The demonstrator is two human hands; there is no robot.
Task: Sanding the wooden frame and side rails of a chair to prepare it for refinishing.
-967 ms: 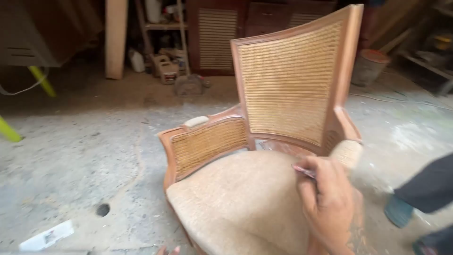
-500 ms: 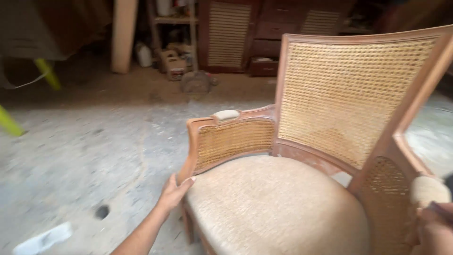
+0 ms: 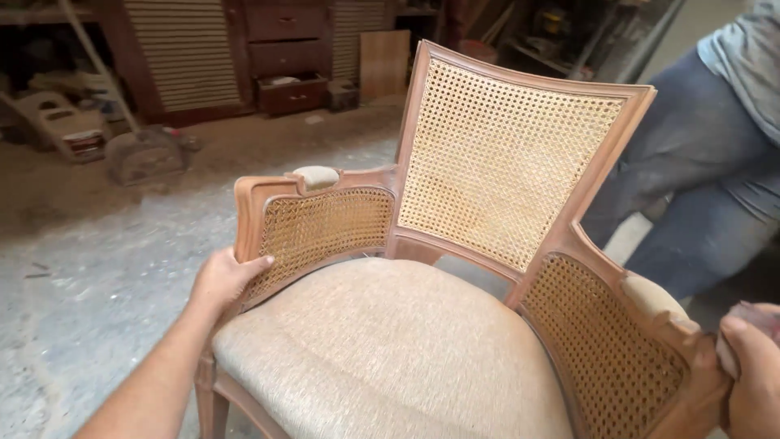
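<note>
The chair (image 3: 422, 325) stood right in front of you on the dusty concrete floor (image 3: 89, 268), its beige padded seat (image 3: 382, 341) filling the middle of your view and the cane back (image 3: 504, 154) rising behind it. Your left hand (image 3: 223, 276) was clamped on the front post of the left armrest (image 3: 268, 219), fingers curled round the wooden frame just beside the cane side panel (image 3: 325, 228). Your right hand (image 3: 751, 366) was wrapped over the front end of the right armrest (image 3: 658, 309) at the edge of the picture, with something small and pinkish pinched under the fingers; what it was, you couldn't tell from here.

A second earlier only your right hand was near the seat and the chair faced more to the left. Half a second on, your left hand reached the frame, and by this moment the chair had swung round square to you, with both arms gripped. So you had it under two-handed control.

Beyond it, a person in blue trousers (image 3: 699, 187) sat close behind the right side, and dark louvred cabinets (image 3: 187, 49) lined the back wall.
</note>
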